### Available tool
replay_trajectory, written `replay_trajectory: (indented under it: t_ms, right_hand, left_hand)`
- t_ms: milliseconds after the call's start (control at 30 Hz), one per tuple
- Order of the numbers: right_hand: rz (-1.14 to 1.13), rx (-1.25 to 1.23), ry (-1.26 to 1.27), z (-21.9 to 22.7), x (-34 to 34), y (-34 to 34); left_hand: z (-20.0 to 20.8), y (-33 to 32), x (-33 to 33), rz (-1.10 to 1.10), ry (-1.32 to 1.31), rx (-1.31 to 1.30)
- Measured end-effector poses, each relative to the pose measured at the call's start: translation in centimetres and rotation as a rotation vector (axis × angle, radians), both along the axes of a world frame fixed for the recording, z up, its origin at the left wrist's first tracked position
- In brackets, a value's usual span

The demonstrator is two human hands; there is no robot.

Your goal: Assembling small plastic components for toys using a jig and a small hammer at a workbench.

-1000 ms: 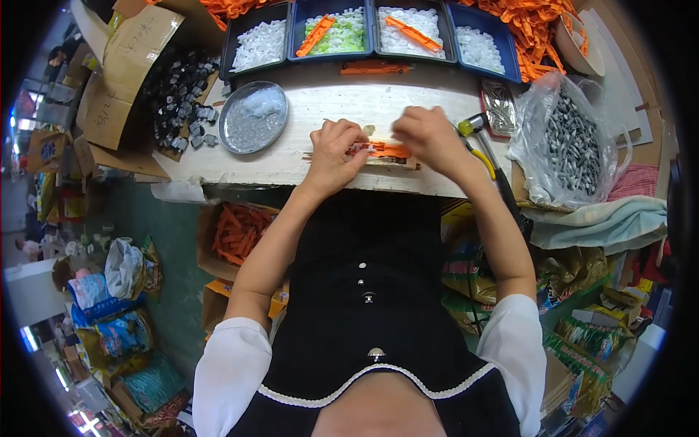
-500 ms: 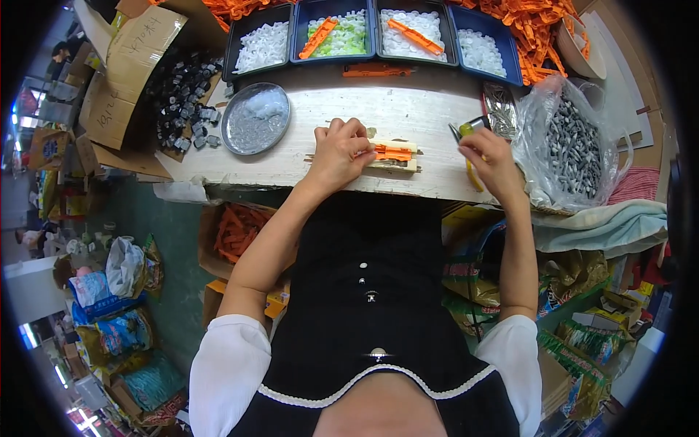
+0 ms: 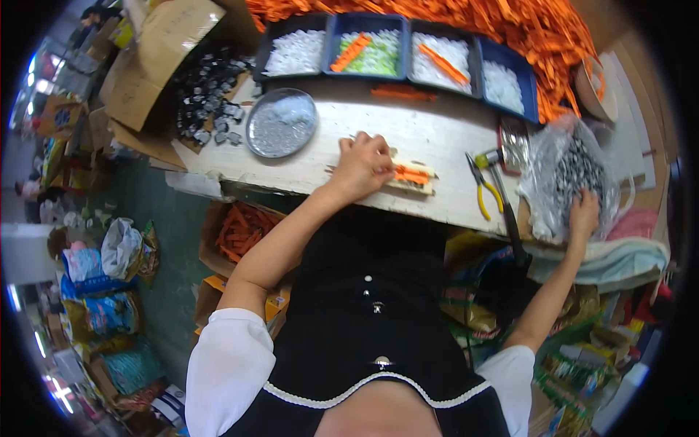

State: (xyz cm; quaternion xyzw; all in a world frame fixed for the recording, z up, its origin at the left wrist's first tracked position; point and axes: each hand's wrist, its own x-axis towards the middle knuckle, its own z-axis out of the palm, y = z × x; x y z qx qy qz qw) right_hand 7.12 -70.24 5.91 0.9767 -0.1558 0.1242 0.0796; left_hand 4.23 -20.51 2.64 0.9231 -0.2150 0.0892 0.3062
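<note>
My left hand (image 3: pixel 362 169) is closed, its fingertips pinching the left end of an orange plastic piece (image 3: pixel 412 175). That piece lies in a cream-coloured block-shaped holder (image 3: pixel 428 188) near the table's front edge. My right hand (image 3: pixel 585 215) reaches into a clear plastic bag (image 3: pixel 540 171) at the right. Its bent fingers touch the small grey and black parts (image 3: pixel 579 169) there; what is between the fingertips is hidden. Between the hands lie yellow-handled pliers (image 3: pixel 489 200) and a hammer (image 3: pixel 508 211) with a greenish head and black handle.
Behind stand dark bins (image 3: pixel 368 76) of small white and green parts, backed by heaped orange pieces (image 3: pixel 466 25). A round metal dish (image 3: pixel 281 149) sits left, beside dark blocky parts (image 3: pixel 207 98) and a cardboard box (image 3: pixel 164 51). A light-blue cloth (image 3: pixel 619 255) hangs at the right edge.
My right hand has left the hammer and moved right into the bag of small parts, uncovering the hammer and pliers. My left hand stays at the orange piece. The whole view has shifted slightly.
</note>
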Motion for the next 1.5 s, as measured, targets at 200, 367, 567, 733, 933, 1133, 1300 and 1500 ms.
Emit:
replay_trajectory:
  t_ms: [200,367,567,733,933,1133,1300,1500]
  right_hand:
    - [-0.062,-0.053,0.168,-1.0,0.3,0.6]
    - [-0.063,0.026,0.218,0.9,0.3,1.9]
    - [0.119,0.346,0.022,-0.3,0.9,-0.1]
    - [0.111,0.436,-0.032,-1.8,1.8,-0.1]
    - [0.171,0.506,-0.147,-2.4,2.1,-0.2]
    - [0.152,0.535,-0.187,-2.2,2.0,0.4]
    - [0.178,0.504,-0.243,-2.4,1.9,1.3]
    - [0.170,0.257,-0.075,-3.8,2.0,-0.7]
  left_hand:
    - [0.9,2.7,2.3,0.004,-0.109,-0.002]
    - [3.7,11.9,12.8,0.510,-0.243,0.116]
    - [2.4,16.2,21.8,0.716,0.096,0.070]
    - [2.9,14.9,23.2,0.756,0.134,0.274]
    - [2.6,18.5,22.4,0.609,0.172,-0.301]
    - [4.1,19.1,20.0,0.669,0.228,-0.840]
    - [4.6,18.3,16.3,0.535,0.210,-1.141]
    - [5.4,16.2,7.9,0.590,0.222,-1.056]
